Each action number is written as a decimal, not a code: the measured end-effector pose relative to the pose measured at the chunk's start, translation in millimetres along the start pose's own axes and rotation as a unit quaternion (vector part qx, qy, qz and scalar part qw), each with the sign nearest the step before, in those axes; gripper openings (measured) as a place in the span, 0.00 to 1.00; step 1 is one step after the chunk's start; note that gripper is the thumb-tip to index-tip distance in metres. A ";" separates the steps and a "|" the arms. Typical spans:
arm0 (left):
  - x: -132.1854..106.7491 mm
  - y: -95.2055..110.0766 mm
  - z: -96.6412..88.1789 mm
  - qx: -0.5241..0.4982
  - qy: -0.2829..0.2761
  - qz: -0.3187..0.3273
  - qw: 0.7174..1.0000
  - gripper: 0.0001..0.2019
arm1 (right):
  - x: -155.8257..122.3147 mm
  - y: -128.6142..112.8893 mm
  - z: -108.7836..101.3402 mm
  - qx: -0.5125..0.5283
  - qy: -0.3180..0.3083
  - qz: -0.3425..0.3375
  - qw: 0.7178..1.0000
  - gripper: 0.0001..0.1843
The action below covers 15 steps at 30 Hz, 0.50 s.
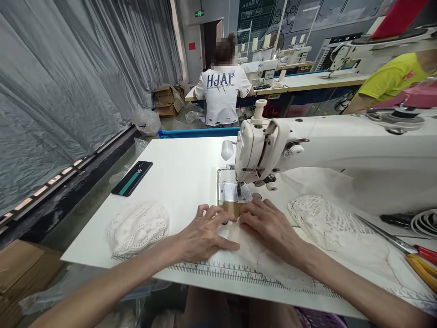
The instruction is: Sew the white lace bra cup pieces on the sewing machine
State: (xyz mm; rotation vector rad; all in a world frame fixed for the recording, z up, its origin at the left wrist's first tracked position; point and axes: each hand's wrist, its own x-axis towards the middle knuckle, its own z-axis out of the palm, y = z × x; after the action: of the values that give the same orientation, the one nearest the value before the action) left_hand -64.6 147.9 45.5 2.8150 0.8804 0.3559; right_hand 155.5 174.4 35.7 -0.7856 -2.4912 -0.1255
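A white sewing machine (254, 152) stands on the table, its needle and presser foot above the metal needle plate (227, 191). Just in front of the plate, sheer white fabric (247, 248) lies under my hands. My left hand (208, 234) has its fingers spread, thumb out to the right, fingertips by the fabric's edge. Bent and close together, the fingers of my right hand (269, 228) press on the fabric; their tips are partly hidden. White lace fabric (317, 214) lies right of my right hand. A bundle of white eyelet lace trim (138, 228) rests left of my left hand.
A black phone (132, 178) lies at the table's left edge. Scissors (392, 239) with red and yellow handles lie at the right. A printed ruler scale (218, 271) runs along the front edge. Ahead, a person in a white shirt (221, 95) sits at another machine; a yellow sleeve (392, 77) shows at right.
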 end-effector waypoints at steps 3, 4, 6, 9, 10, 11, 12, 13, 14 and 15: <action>-0.2 -0.1 -1.4 0.034 -0.011 0.017 0.999 0.15 | -5.7 -3.3 -1.1 0.030 -0.032 -0.012 0.999 0.12; -0.5 0.1 -1.9 0.047 -0.014 0.022 0.999 0.16 | -7.5 -5.0 -1.7 0.042 -0.046 -0.015 0.998 0.12; -1.2 0.6 -2.7 0.071 -0.018 0.029 0.997 0.18 | -10.3 -8.8 -3.6 0.065 -0.074 -0.017 0.995 0.13; -1.9 1.2 -3.8 0.090 -0.021 0.039 0.995 0.21 | -11.7 -13.7 -10.6 0.108 -0.115 -0.016 0.987 0.14; -1.9 1.2 -4.2 0.093 -0.021 0.042 0.995 0.20 | -11.3 -14.7 -14.1 0.122 -0.128 -0.016 0.984 0.14; -2.0 1.2 -4.6 0.094 -0.022 0.043 0.994 0.20 | -10.5 -15.4 -17.8 0.136 -0.137 -0.014 0.981 0.13; -2.1 1.0 -5.0 0.096 -0.024 0.043 0.994 0.19 | -9.4 -15.6 -21.5 0.148 -0.142 -0.009 0.979 0.12; -2.2 0.9 -5.3 0.097 -0.027 0.043 0.994 0.18 | -7.8 -15.3 -24.7 0.160 -0.143 0.001 0.977 0.11; -2.5 0.7 -5.5 0.099 -0.029 0.044 0.994 0.18 | -6.0 -14.4 -27.2 0.171 -0.142 0.015 0.975 0.10; -2.9 0.5 -5.5 0.101 -0.031 0.045 0.993 0.19 | -4.0 -12.9 -28.7 0.180 -0.138 0.032 0.973 0.09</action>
State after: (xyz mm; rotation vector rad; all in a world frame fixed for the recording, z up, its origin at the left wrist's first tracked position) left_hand -68.1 146.3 50.4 3.0402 0.8205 0.2009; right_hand 164.0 154.9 59.3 -0.7662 -2.6289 0.4776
